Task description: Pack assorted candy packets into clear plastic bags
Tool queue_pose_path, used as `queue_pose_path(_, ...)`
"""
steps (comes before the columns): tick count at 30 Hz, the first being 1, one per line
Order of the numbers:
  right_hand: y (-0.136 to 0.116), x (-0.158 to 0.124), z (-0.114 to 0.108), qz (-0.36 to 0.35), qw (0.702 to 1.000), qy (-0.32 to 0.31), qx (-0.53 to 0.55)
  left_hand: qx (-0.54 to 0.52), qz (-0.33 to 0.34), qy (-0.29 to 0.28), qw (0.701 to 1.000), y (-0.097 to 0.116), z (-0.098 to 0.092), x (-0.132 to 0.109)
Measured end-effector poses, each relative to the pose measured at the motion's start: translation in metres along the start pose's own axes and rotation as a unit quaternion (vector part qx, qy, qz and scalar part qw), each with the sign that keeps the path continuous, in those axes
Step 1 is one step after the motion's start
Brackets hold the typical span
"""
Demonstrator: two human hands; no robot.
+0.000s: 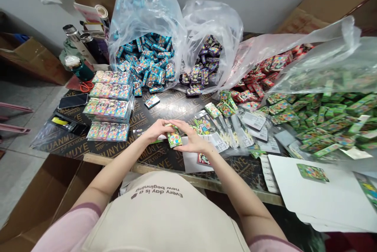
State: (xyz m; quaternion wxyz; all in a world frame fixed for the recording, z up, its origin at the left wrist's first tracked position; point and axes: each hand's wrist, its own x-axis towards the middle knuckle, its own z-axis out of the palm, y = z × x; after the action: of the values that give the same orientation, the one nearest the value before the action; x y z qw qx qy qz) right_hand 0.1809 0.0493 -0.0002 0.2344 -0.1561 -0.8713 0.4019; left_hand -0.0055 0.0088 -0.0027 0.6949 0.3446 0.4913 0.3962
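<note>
Left hand (157, 129) and right hand (190, 139) met over worktop (165, 106) centre. I noted both pinching one small green packet (174, 139), fingers closed on its edges; packet sat between hands, above printed cards (206, 126). Stacked packs (108, 105) lay left.

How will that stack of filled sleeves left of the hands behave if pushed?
The stack of filled sleeves looks glossy, so layers would likely slide apart. Its layers already sit offset, so it may topple. Each flat pack probably stays fairly stiff, given the boxes inside.
</note>
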Motion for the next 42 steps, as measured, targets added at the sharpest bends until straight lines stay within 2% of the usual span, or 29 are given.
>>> queue_pose_path(3,0.002,-0.003,0.0,0.046,0.996,0.067,-0.032,0.059,0.034,0.027,0.997,-0.005,-0.008,-0.001)
queue_pose_path(5,0.009,-0.009,0.0,0.089,0.984,0.127,-0.09,0.192,0.085,0.077,0.975,-0.011,-0.017,-0.003)
queue_pose_path(7,0.019,-0.017,0.001,0.119,0.968,0.159,-0.153,0.387,0.134,0.103,0.907,-0.019,-0.026,-0.007)
queue_pose_path(9,0.029,-0.024,0.005,0.131,0.957,0.161,-0.201,0.551,0.148,0.084,0.817,-0.029,-0.034,-0.011)
queue_pose_path(10,0.034,-0.027,0.007,0.134,0.954,0.158,-0.218,0.599,0.147,0.07,0.784,-0.034,-0.036,-0.012)
queue_pose_path(11,0.037,-0.029,0.009,0.138,0.951,0.156,-0.23,0.626,0.147,0.061,0.763,-0.037,-0.037,-0.014)
queue_pose_path(13,0.041,-0.031,0.013,0.144,0.947,0.154,-0.243,0.638,0.158,0.054,0.752,-0.041,-0.037,-0.017)
queue_pose_path(15,0.04,-0.031,0.013,0.137,0.953,0.132,-0.235,0.622,0.184,0.058,0.759,-0.041,-0.037,-0.021)
queue_pose_path(19,0.031,-0.029,0.005,0.105,0.98,0.044,-0.162,0.574,0.219,0.062,0.787,-0.034,-0.036,-0.031)
queue_pose_path(23,0.018,-0.023,-0.002,0.091,0.992,-0.001,-0.092,0.533,0.239,0.069,0.808,-0.032,-0.029,-0.037)
queue_pose_path(25,0.01,-0.019,0.0,0.092,0.994,0.001,-0.051,0.489,0.251,0.091,0.83,-0.035,-0.024,-0.036)
queue_pose_path(27,0.003,-0.013,0.008,0.12,0.99,0.077,0.018,0.39,0.248,0.141,0.876,-0.038,-0.019,-0.032)
queue_pose_path(28,-0.001,-0.009,0.014,0.145,0.977,0.142,0.067,0.318,0.24,0.169,0.901,-0.04,-0.017,-0.03)
queue_pose_path(30,-0.007,0.0,0.029,0.205,0.919,0.283,0.185,0.162,0.225,0.21,0.938,-0.043,-0.013,-0.027)
queue_pose_path(33,-0.014,0.016,0.052,0.279,0.798,0.421,0.328,-0.015,0.215,0.224,0.95,-0.049,0.0,-0.028)
queue_pose_path(35,-0.017,0.024,0.062,0.3,0.744,0.47,0.369,-0.099,0.21,0.229,0.945,-0.053,0.011,-0.031)
queue_pose_path(37,-0.021,0.028,0.066,0.308,0.723,0.478,0.392,-0.182,0.194,0.237,0.934,-0.057,0.021,-0.035)
queue_pose_path(39,-0.025,0.028,0.065,0.318,0.721,0.453,0.418,-0.256,0.165,0.242,0.921,-0.057,0.028,-0.037)
queue_pose_path(42,-0.032,0.023,0.06,0.303,0.721,0.437,0.444,-0.306,0.111,0.23,0.917,-0.05,0.031,-0.035)
